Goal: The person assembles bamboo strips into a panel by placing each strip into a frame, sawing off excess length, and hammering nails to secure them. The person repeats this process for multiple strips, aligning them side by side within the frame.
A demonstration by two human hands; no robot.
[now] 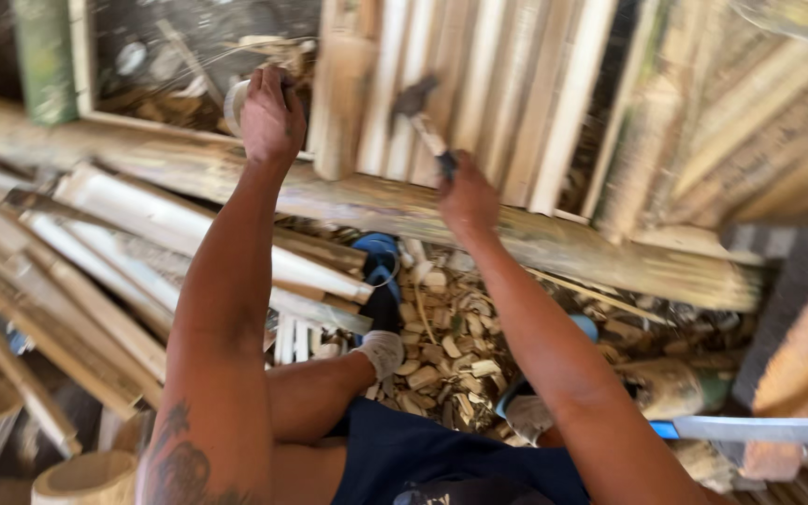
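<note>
left hand (271,114) fist grips bamboo slat end (236,103) | right hand (467,196) clenches hammer (420,112) handle | over slatted bamboo panel (507,93)

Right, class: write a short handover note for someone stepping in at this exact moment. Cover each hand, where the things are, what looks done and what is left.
Left hand: closed on the top of a bamboo slat, steadying it upright against the thick bamboo rail.
Right hand: gripping a hammer, head raised by the slats.
Done: a row of fixed slats stands to the right.
Left: the held slat looks unfastened; spare split bamboo lies at the left.
</note>
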